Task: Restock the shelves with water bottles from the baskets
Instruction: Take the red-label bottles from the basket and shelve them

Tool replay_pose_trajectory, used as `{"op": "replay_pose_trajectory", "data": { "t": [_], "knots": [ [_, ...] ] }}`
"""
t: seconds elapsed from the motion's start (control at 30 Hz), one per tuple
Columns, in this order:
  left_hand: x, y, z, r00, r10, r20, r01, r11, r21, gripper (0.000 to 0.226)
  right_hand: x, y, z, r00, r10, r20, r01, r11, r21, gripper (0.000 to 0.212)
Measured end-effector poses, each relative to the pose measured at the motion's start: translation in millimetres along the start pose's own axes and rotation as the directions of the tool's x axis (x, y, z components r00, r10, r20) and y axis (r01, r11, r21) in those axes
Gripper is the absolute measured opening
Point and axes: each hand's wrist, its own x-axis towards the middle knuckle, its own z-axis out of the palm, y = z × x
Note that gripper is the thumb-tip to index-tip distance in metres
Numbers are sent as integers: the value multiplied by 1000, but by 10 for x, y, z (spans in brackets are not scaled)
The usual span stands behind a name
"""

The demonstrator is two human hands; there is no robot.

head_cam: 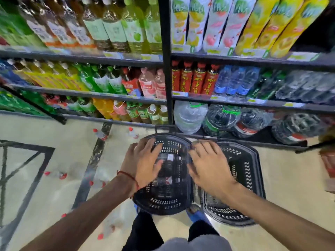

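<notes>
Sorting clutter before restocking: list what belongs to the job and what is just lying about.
Job: left basket with bottles inside; right basket; left hand and right hand over them; blue-label water bottles on the shelf.

Lying about: red-capped bottles on the floor; juice cartons; red-label bottles.

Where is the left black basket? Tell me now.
In the head view, low centre: the left black basket stands on the floor below the left hand, beside the second basket on its right, before the bottom shelf.

Forearms (pixel 81 214) bare; red thread bracelet (pixel 129 176) on left wrist; black trousers (pixel 143 230); blue shoes (pixel 196 214); grey shirt hem (pixel 194 244).
</notes>
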Motion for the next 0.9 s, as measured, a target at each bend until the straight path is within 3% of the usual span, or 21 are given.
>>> {"op": "replay_pose_trajectory", "data": {
  "t": [0.17,0.3,0.6,0.9],
  "knots": [
    [300,-516,12,956,293,18,-294,954,60,52,-32,-544,-7,945,323,42,-325,945,30,34],
    [346,-728,-22,907,421,18,-421,904,74,54,-185,-978,-57,874,482,63,-485,873,48,34],
    [171,-863,51,827,560,-49,-553,827,101,48,-403,-1551,109,801,599,0,-597,798,80,30],
    [268,-887,195,751,660,-34,-655,750,95,45,-406,-1804,180,703,710,41,-711,700,71,29]
  ]
}}
